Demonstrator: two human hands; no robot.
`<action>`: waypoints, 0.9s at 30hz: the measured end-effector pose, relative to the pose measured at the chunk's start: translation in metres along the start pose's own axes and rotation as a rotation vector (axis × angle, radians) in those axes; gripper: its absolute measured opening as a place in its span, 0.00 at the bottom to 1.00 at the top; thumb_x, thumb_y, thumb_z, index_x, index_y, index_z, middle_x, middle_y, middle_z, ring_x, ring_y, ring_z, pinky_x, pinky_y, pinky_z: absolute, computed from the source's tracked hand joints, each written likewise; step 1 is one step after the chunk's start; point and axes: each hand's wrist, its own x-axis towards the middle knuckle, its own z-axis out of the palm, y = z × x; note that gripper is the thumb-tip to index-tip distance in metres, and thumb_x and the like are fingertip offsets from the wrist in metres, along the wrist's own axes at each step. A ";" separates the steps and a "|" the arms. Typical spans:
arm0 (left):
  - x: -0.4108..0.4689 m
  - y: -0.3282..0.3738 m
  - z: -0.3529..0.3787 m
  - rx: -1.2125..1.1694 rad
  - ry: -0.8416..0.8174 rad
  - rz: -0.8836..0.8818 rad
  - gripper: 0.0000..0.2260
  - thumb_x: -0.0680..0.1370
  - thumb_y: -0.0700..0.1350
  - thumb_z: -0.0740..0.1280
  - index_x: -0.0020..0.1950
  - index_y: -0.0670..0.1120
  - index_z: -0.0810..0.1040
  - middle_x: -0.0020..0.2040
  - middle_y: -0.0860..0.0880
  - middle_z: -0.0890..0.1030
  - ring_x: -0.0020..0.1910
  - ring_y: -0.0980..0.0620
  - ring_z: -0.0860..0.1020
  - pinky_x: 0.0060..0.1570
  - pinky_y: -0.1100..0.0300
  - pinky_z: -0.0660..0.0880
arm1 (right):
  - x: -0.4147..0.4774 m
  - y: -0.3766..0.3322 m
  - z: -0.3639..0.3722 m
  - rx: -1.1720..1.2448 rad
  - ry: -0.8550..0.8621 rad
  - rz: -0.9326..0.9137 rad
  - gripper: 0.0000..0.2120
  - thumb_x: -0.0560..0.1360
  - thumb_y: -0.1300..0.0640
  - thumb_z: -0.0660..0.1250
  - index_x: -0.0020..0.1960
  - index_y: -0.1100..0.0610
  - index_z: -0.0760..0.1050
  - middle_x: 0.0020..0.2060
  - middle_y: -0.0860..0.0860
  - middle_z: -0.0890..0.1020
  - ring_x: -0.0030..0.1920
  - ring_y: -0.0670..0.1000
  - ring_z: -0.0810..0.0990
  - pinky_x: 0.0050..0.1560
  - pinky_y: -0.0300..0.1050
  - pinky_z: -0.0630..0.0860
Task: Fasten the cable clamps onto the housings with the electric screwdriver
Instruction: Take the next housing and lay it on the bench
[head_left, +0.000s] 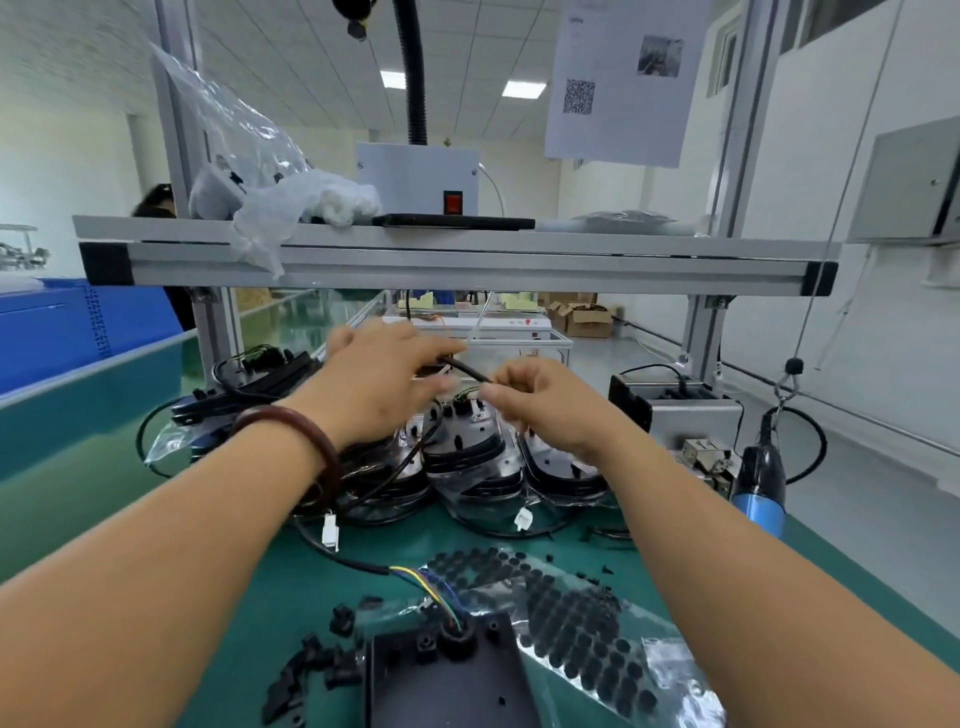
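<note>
**Both Hands on a Cable, Screwdriver Hanging Idle**

A short black cable (465, 368) ran slantwise between the two hands, its long axis dropping from the left hand (382, 387) toward the right hand (543, 410). The right hand pinched the lower end between thumb and fingertips. The left hand's fingers curled over the upper end, though blur hid how tightly. Directly beneath the grip sat the bagged housings (467, 457), and the cable appeared to lead down into them. The loose clamps (311, 670) lay well back from the grip, toward the person and on the left-hand side, beside a separate housing (447, 680) and a sheet of pads (582, 618). The screwdriver (761, 478) hung off to the right of the grip, nearer the right hand, which would likely have to release the cable to reach it.
</note>
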 end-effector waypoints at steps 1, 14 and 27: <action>0.000 -0.010 -0.001 -0.047 0.055 -0.036 0.17 0.78 0.62 0.54 0.64 0.64 0.71 0.49 0.56 0.73 0.58 0.50 0.69 0.54 0.53 0.57 | -0.004 0.007 -0.006 -0.058 -0.014 0.036 0.12 0.79 0.51 0.65 0.41 0.56 0.75 0.27 0.44 0.76 0.30 0.44 0.73 0.40 0.42 0.72; 0.003 -0.016 -0.024 0.017 0.223 0.187 0.15 0.77 0.62 0.56 0.43 0.56 0.79 0.32 0.60 0.71 0.36 0.52 0.71 0.41 0.57 0.64 | -0.013 0.052 -0.043 0.057 0.693 0.081 0.22 0.81 0.43 0.56 0.33 0.53 0.71 0.23 0.47 0.68 0.24 0.45 0.66 0.30 0.43 0.66; 0.007 -0.007 -0.016 0.127 0.140 0.262 0.20 0.77 0.63 0.54 0.39 0.50 0.75 0.33 0.54 0.76 0.37 0.51 0.75 0.49 0.55 0.68 | -0.024 0.093 -0.042 0.081 0.840 0.271 0.20 0.81 0.47 0.58 0.35 0.57 0.69 0.29 0.54 0.68 0.33 0.52 0.68 0.38 0.46 0.66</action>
